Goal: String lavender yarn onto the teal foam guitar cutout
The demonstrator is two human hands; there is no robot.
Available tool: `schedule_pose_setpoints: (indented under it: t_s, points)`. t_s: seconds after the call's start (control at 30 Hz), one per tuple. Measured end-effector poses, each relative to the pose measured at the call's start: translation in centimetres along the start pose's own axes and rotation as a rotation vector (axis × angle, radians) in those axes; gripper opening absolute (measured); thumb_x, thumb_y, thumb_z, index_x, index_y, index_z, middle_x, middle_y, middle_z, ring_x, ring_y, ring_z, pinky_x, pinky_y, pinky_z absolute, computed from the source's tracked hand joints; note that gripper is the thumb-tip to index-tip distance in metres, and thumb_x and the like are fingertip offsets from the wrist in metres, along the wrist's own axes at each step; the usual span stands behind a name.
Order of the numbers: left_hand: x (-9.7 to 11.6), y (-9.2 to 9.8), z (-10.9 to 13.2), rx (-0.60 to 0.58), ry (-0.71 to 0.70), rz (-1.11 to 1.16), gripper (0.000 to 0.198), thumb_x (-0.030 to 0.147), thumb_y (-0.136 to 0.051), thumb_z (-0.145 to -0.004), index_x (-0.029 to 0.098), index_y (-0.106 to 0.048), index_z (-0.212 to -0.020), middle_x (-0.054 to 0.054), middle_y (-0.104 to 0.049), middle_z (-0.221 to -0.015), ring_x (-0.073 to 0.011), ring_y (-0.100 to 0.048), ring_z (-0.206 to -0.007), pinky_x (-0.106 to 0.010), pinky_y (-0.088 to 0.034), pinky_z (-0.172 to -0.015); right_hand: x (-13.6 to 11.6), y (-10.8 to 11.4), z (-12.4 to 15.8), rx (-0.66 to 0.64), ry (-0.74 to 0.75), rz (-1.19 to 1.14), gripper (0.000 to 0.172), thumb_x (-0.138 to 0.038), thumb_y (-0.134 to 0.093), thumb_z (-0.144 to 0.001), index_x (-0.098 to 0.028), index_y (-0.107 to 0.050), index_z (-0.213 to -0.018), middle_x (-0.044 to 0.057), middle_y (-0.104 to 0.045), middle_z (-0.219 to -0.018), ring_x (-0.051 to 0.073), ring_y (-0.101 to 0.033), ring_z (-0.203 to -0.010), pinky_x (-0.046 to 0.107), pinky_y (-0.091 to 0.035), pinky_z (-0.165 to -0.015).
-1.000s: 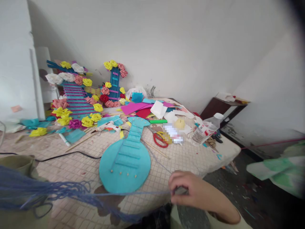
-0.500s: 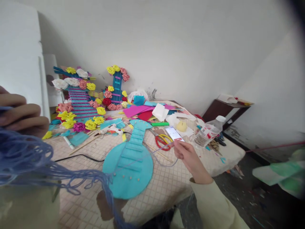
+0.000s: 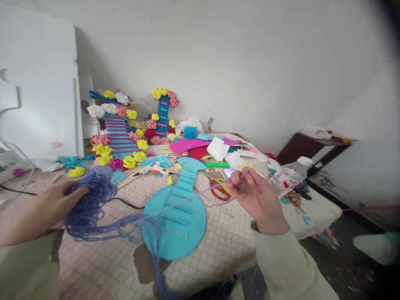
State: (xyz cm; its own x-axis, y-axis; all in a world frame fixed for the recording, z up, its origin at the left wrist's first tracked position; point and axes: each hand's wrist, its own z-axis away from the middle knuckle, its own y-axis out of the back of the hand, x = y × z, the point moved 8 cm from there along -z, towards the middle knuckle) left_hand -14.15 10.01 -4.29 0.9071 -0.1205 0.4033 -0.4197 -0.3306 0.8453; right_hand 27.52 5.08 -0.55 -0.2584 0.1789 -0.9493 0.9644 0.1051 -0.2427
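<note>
Gathered in my left hand is a loose tangle of blue-purple yarn, low over the table's left side. Strands run from it to the right and hang past the table's front edge. My right hand pinches a single strand, which stretches back toward the tangle. Beneath the yarn lies a turquoise guitar-shaped piece with raised strips along its neck and small pegs near its base. Red-and-yellow-handled scissors lie just left of my right hand, and a phone is partly hidden behind it.
A hot glue gun with a black cord lies behind the turquoise piece. Flower-covered decorations stand against the wall. Coloured paper and a green marker are behind, with a plastic bottle at right.
My left hand has come down and inward with the yarn tangle. My right hand has risen slightly, its fingers turned upward, and the strand is pulled straighter. The view has shifted left.
</note>
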Motion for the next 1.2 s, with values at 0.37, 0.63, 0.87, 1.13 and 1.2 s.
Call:
schedule_pose_setpoints:
  t_s: [0.37, 0.63, 0.87, 1.13, 1.2]
  points:
    - [17.4, -6.9, 6.1, -0.516, -0.372, 0.413, 0.038, 0.037, -0.047, -0.083, 0.025, -0.052, -0.119, -0.001, -0.072, -0.087, -0.0172, -0.066, -0.078, -0.025, -0.054, -0.065, 0.4, -5.9, -1.1, -0.319, 0.013, -0.11, 0.034, -0.046, -0.047, -0.083, -0.019, -0.041, -0.062, 0.003, -0.06, -0.075, 0.018, -0.062, -0.078, 0.028, -0.049, -0.061]
    - [9.0, -1.7, 3.7, -0.083, -0.151, 0.233, 0.031, 0.047, -0.051, -0.073, 0.025, -0.067, -0.089, 0.0, -0.073, -0.086, -0.0236, -0.067, -0.078, -0.026, -0.054, -0.059, -2.4, 5.7, -1.5, 0.19, 0.059, -0.066, 0.025, -0.036, -0.05, -0.075, -0.021, -0.034, -0.062, -0.006, -0.043, -0.062, 0.001, -0.016, -0.032, 0.02, -0.016, -0.033]
    - [4.8, -0.7, 3.9, 0.019, -0.143, 0.154, 0.025, 0.045, -0.045, -0.079, 0.03, -0.061, -0.089, 0.006, -0.071, -0.068, -0.0165, -0.067, -0.061, -0.02, -0.05, -0.055, -1.2, 12.5, -2.8, 0.46, 0.205, 0.361, 0.03, -0.043, -0.05, -0.073, -0.021, -0.038, -0.056, -0.001, -0.05, -0.058, 0.008, -0.037, -0.04, 0.023, -0.03, -0.039]
    - [12.0, -1.1, 5.3, -0.093, -0.301, 0.266, 0.023, 0.041, -0.049, -0.08, 0.03, -0.064, -0.094, 0.002, -0.072, -0.089, -0.0188, -0.066, -0.08, -0.022, -0.05, -0.071, 1.8, -4.2, -1.1, -0.064, 0.28, 0.692, 0.023, -0.034, -0.057, -0.078, -0.021, -0.06, -0.097, 0.005, -0.063, -0.1, 0.018, -0.055, -0.096, 0.033, -0.039, -0.088]
    - [13.8, -1.1, 5.6, -0.108, -0.359, 0.273, 0.025, 0.042, -0.049, -0.081, 0.028, -0.065, -0.093, 0.0, -0.072, -0.094, -0.0195, -0.066, -0.086, -0.023, -0.049, -0.077, 3.2, -10.9, 0.3, -0.395, 0.294, 0.721, 0.032, -0.036, -0.057, -0.08, -0.019, -0.056, -0.107, 0.007, -0.061, -0.108, 0.019, -0.054, -0.103, 0.033, -0.038, -0.091]
